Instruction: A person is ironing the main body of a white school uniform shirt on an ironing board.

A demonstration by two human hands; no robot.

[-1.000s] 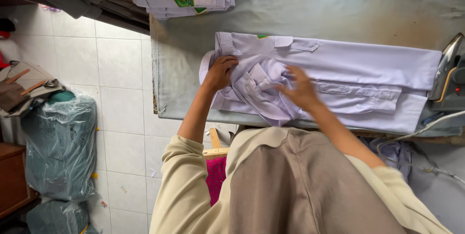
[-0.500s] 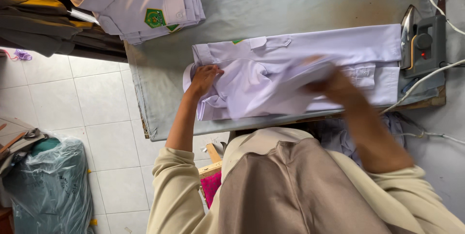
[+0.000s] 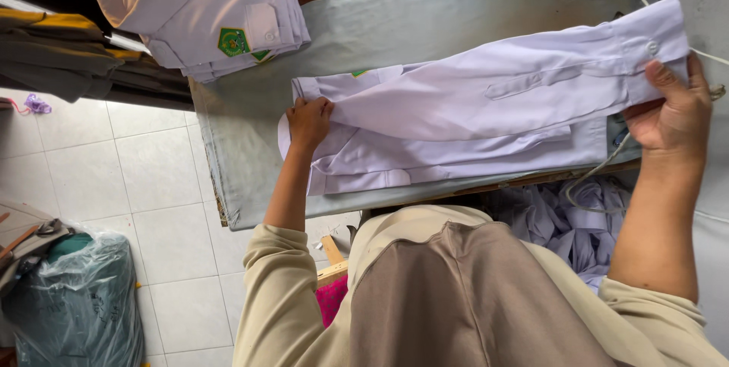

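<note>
The white shirt (image 3: 456, 139) lies lengthwise on the ironing board (image 3: 425, 18). The left hand (image 3: 307, 120) presses flat on its shoulder end; the right hand (image 3: 672, 105) pinches the sleeve cuff (image 3: 645, 48), stretched along the shirt's length.

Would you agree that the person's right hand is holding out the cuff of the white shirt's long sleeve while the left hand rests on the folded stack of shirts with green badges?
Not quite. In the head view the left hand presses the white shirt near its collar; the folded stack lies apart. The right hand does hold the cuff.
</note>
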